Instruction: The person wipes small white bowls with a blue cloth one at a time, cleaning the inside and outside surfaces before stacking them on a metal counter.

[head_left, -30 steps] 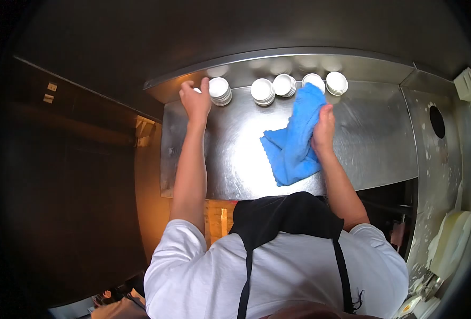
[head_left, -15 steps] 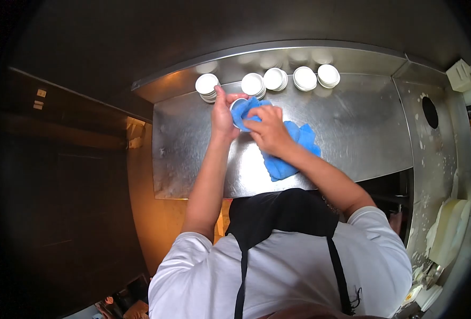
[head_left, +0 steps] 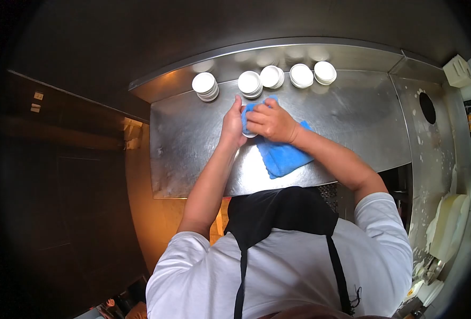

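Observation:
My left hand [head_left: 232,125] is wrapped round the side of a small white bowl [head_left: 249,135], its thumb pointing up. Only a bit of the bowl's rim shows; the rest is covered by the cloth and my hands. With bent fingers my right hand [head_left: 273,123] grips a blue cloth [head_left: 281,160] and presses it against the bowl. The cloth's loose end hangs down below my right wrist, over the steel counter [head_left: 352,122]. Behind my hands, several stacks of white bowls [head_left: 250,83] stand in a row along the back of the counter.
A raised steel ledge [head_left: 225,66] runs along the counter's back. On the right is a wet steel surface with a dark round hole [head_left: 428,108]. A pale yellowish slab-like object [head_left: 449,226] and a white box [head_left: 458,71] are at the far right.
My right hand has shifted over the bowl with the cloth, and its elbow has swung outward. The bowl and my left hand have moved slightly right and down. The stacks stay put.

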